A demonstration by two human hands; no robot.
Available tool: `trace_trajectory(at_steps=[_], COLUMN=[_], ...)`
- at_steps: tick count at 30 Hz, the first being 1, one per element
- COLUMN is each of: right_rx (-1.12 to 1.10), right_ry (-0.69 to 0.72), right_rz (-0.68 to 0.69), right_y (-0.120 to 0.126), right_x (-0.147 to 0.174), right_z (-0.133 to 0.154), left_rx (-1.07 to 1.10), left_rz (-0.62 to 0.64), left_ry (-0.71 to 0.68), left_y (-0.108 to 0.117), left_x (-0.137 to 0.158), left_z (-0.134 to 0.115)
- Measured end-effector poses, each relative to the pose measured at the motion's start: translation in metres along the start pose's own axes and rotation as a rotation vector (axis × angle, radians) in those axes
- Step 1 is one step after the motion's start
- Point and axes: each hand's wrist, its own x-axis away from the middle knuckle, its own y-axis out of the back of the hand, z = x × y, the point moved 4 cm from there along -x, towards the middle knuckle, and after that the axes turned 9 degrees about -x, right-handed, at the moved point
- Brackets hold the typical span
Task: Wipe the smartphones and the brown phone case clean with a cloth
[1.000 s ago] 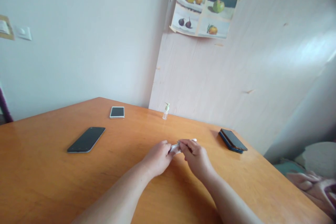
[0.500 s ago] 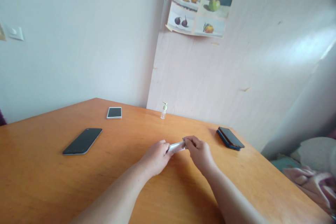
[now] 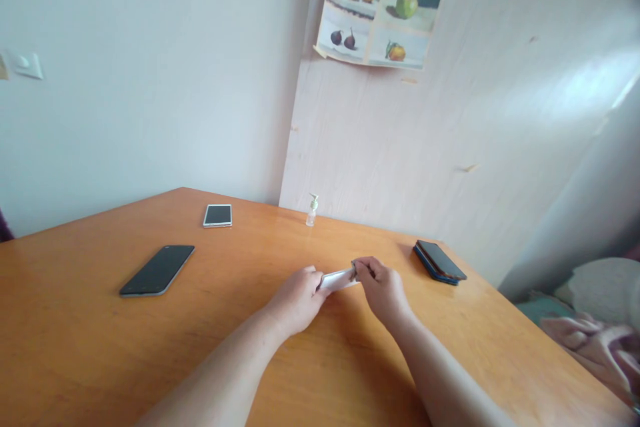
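Observation:
My left hand (image 3: 299,300) is closed round the near-left end of a slim white flat object (image 3: 338,279), held tilted a little above the table. Its kind is hard to make out. My right hand (image 3: 381,285) pinches at the other end, where a small dark greyish bit shows at the fingertips; I cannot tell whether that bit is part of the object. Beyond the hands a small clear pump bottle (image 3: 311,211) stands upright.
On the wooden table (image 3: 240,260) lie a large dark phone (image 3: 159,269) at left and a white-framed phone (image 3: 219,215) behind it. Dark phones are stacked (image 3: 438,262) at the right edge. A fruit print (image 3: 379,13) hangs on the wall; a pink cloth (image 3: 593,347) lies beyond the table.
My right hand has shifted slightly to the right, showing a little more of the white object's right end. The left hand keeps its place.

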Motion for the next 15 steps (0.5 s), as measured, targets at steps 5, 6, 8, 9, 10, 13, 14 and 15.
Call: trace_trajectory(at_steps=[5,6,8,9,10,13,14,15], right_rx=[-0.117,-0.113,-0.074,-0.046,-0.013,0.066,0.079,0.083], right_ry=[0.223,0.228,0.173,0.122,0.061,-0.060,-0.069,-0.062], right_rz=[0.234,0.249,0.205,0.156,0.101,-0.016,-0.034,-0.039], right_y=[-0.035,-0.035,-0.027,-0.020,-0.011,0.011,0.014,0.015], right_x=[0.028,0.029,0.022,0.016,0.010,-0.004,-0.005,-0.004], right_z=[0.042,0.044,0.036,0.029,0.020,-0.001,-0.003,-0.002], left_rx=[0.050,0.051,0.041,0.032,0.021,-0.004,-0.006,-0.006], left_rz=[0.002,0.005,0.005,0.006,0.009,0.024,0.025,0.022], left_ry=[-0.050,-0.053,-0.047,-0.037,-0.024,0.002,0.001,0.001], left_y=[0.003,0.004,0.003,0.003,0.002,-0.001,-0.001,-0.001], left_x=[0.001,0.002,0.001,0.001,0.001,0.000,0.000,0.000], left_z=[-0.005,-0.005,-0.005,-0.004,-0.003,0.000,0.000,0.000])
